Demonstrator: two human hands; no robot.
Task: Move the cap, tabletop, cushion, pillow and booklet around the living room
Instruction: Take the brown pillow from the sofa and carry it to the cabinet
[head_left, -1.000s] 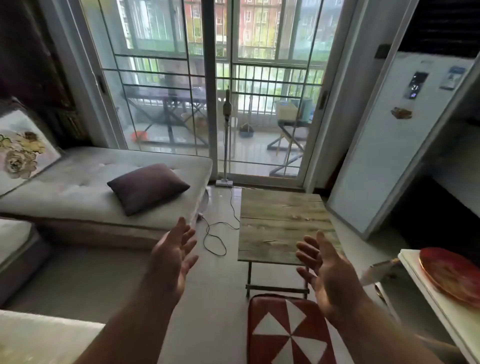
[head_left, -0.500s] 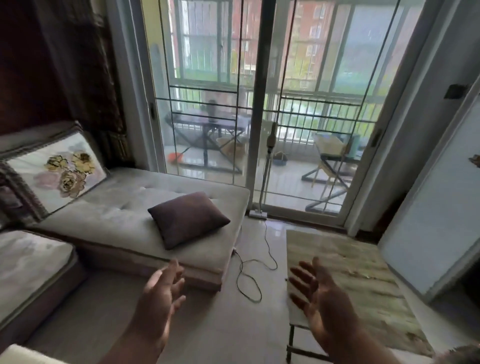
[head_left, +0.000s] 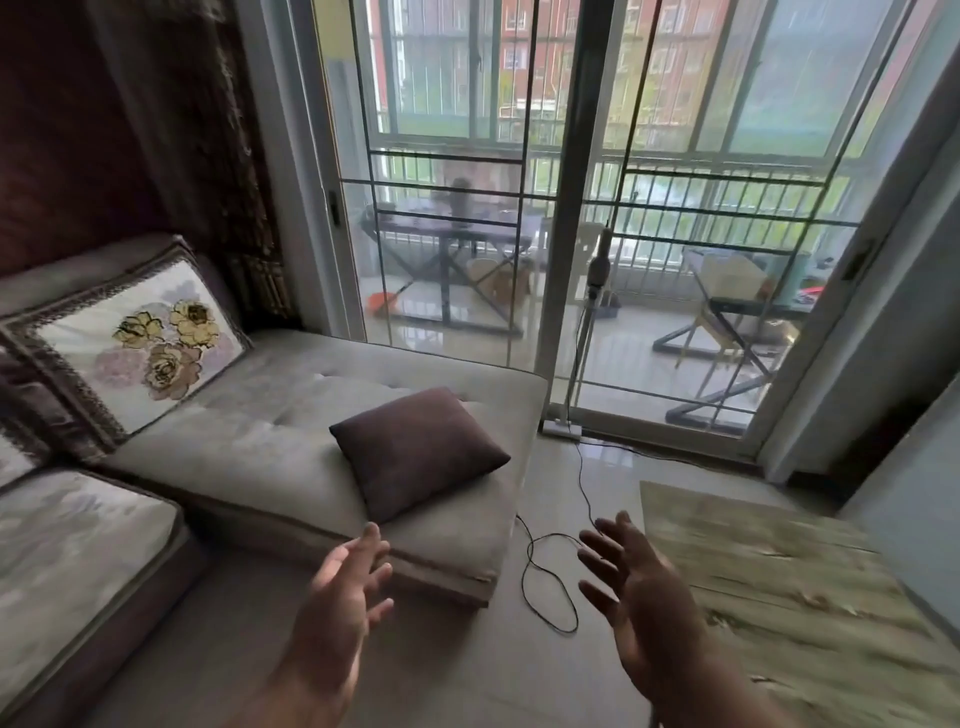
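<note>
Dark plum fabric covered the one pillow (head_left: 418, 453), which lay flat on the grey chaise (head_left: 270, 441), close to its front edge and nearer the right-hand corner than the left. I counted one floral cushion (head_left: 140, 340) too, white with yellow and mauve flowers inside a dark braided border, propped tilted against the backrest at the chaise's far left corner. One tabletop (head_left: 800, 587) of weathered wood showed at the lower right, its left edge just beside my right hand in the head view.

Two hands were in view, both empty. My left hand (head_left: 335, 605) hovered in front of the chaise's front edge, fingers spread and relaxed, gripping nothing. My right hand (head_left: 641, 603) was held up the same way, fingers splayed, palm turned inward, well apart from the left and touching nothing.

One thin black cable (head_left: 550, 582) looped across the floor between the chaise and the tabletop, running back to one stick vacuum (head_left: 587, 332) standing upright at the sliding glass door (head_left: 566, 208). Beyond the glass I counted two tables on the balcony. I could read no writing or brand anywhere.
</note>
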